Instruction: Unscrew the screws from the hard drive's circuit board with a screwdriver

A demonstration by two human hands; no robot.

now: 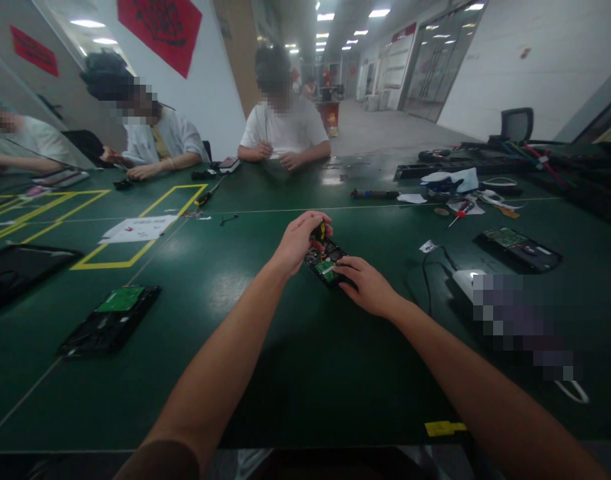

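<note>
A black electronic device casing (pixel 328 261), with a green circuit board exposed, lies at the middle of the table. My left hand (pixel 301 241) is closed around the yellow-and-black handle of a screwdriver (pixel 320 231), upright over the far end of the casing. The screwdriver's tip is hidden. From the right, my right hand (pixel 366 285) grips the casing's near edge, fingers over the board and thumb at the side.
Similar opened devices lie at left (pixel 108 320) and right (pixel 518 248). A white object with a cable (pixel 465 279) is near my right forearm. Another screwdriver (pixel 205 195), a paper sheet (pixel 138 229) and a dark cylindrical tool (pixel 374 194) lie farther back. Several people sit opposite.
</note>
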